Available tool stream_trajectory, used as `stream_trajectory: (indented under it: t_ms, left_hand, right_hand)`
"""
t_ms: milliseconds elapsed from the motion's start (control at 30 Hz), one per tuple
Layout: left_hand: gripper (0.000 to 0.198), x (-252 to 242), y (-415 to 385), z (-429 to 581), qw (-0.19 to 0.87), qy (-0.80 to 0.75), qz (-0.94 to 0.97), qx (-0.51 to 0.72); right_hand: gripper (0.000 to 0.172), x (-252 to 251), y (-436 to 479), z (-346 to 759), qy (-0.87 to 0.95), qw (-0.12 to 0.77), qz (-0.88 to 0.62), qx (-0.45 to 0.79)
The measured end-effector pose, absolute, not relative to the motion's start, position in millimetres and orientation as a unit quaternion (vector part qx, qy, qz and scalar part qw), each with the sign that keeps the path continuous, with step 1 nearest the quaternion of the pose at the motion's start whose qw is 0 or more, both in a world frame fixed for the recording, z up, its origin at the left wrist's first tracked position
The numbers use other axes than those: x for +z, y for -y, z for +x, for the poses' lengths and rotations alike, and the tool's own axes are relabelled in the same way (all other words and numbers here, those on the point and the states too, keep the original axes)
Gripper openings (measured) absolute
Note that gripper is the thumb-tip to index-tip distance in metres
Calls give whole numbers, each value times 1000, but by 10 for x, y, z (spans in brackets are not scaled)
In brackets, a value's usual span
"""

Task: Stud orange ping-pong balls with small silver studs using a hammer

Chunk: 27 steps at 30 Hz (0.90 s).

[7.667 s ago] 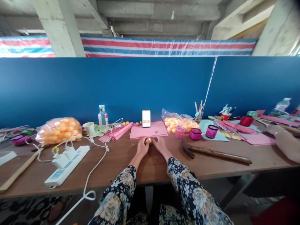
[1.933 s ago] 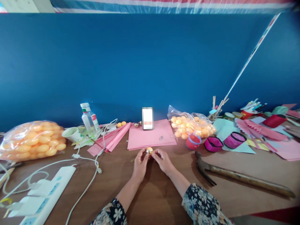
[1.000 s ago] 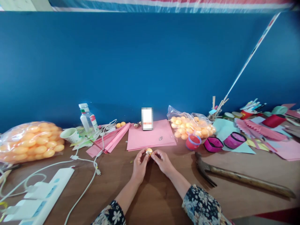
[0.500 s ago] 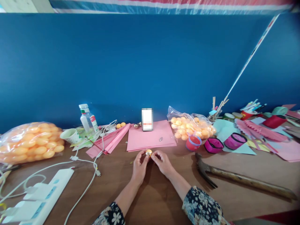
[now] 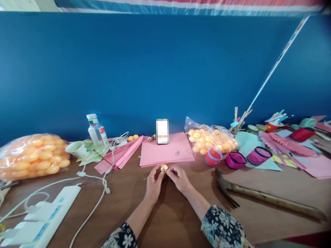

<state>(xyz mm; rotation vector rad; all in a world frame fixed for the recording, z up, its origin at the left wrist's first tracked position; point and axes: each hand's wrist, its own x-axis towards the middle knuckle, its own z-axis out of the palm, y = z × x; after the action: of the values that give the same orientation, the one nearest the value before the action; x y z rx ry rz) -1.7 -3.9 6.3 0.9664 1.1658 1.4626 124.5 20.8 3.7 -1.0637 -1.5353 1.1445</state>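
At the middle of the table, just in front of the pink paper sheets, my left hand (image 5: 153,186) and my right hand (image 5: 181,182) meet with fingertips pinched. Between them is a small orange ball (image 5: 165,166) with a shiny silvery piece (image 5: 162,169) against its left side. My left thumb and forefinger close on the silvery piece, whose exact kind is too small to make out. The fingertips of my right hand press on the ball's right side. Fingers partly cover both items. The pink paper (image 5: 155,156) bears a few tiny metallic bits (image 5: 177,153).
A claw hammer (image 5: 274,198) lies at right. Bags of orange balls (image 5: 33,156) stand on both sides. White cables (image 5: 94,210) and a power strip (image 5: 55,217) occupy the left. A phone-like device with blurred screen (image 5: 162,131), a glass bottle (image 5: 97,132) and a red tub (image 5: 213,157) stand behind.
Both hands keep nearly the same position and hold on the ball and silvery piece. The view has shifted very slightly.
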Motion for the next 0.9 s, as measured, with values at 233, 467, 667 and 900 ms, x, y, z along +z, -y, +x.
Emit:
stream_trajectory:
  t_ms: [233, 467, 667, 900]
  left_hand:
    - [35, 28, 33, -18, 495, -485, 401, 599]
    - [44, -16, 19, -48, 462, -515, 432, 578]
    - [43, 17, 24, -49, 433, -530, 450, 574]
    - [42, 27, 29, -58, 418, -537, 470, 562]
  right_hand:
    - [17, 30, -208, 1234, 609, 466, -438, 468]
    - [17, 28, -212, 1229, 603, 463, -437, 482]
    - [17, 27, -211, 1223, 598, 470, -437, 480]
    - [21, 55, -197, 1202, 572, 485, -434, 499]
